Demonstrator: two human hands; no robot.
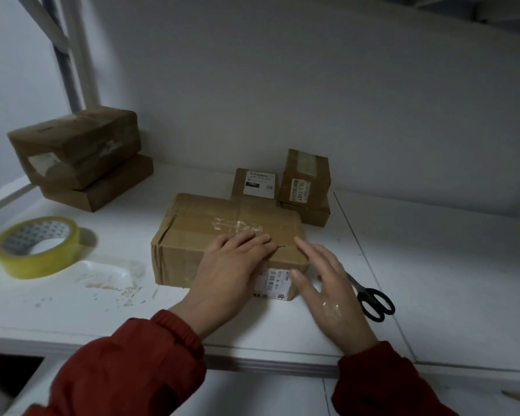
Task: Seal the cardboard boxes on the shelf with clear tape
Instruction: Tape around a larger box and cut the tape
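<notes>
Nothing was gripped: the left hand [231, 271] was pressed flat, fingers spread, on the near top edge of the cardboard box [222, 235], while the right hand [327, 292] was held open just beside its right corner, perhaps touching it. The box was set mid-shelf [433, 280]. The clear tape roll [36, 247] was seen at nine o'clock, scissors [373, 298] at four o'clock, and smaller boxes [303, 187] at twelve.

The large box [222, 235] sits mid-shelf [433, 280], with the tape roll [36, 247] to its left and the scissors [373, 298] to its right. Two stacked boxes [78, 157] stand at rear left; smaller boxes [303, 187] stand directly behind it.
</notes>
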